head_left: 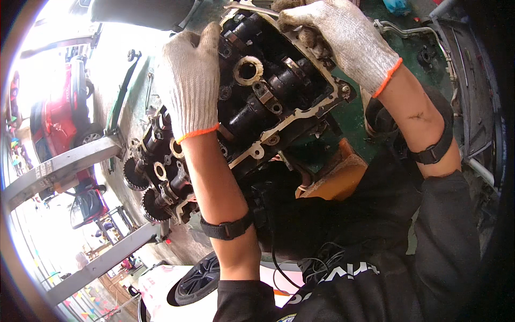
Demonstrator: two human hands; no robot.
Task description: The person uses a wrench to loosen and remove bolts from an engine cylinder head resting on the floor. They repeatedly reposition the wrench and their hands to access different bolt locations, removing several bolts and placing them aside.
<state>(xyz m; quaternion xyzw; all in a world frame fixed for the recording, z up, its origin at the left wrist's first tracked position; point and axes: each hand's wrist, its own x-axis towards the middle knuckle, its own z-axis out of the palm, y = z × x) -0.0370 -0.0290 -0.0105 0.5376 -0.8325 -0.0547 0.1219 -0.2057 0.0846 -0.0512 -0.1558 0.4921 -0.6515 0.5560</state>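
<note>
Engine part [273,91], one: oily black interior, bearing caps [263,92], pale ring [238,70], light scuffed rim [304,112]; placed at upper centre, tilted. Left hand [191,80], gloved: over its left edge, grip's closure cannot be told. Right hand [348,43], gloved: fingers bent at its upper-right rim, grip's contents cannot be told

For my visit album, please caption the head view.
Gloved left hand and gloved right hand at a dark, opened-up engine.
</note>
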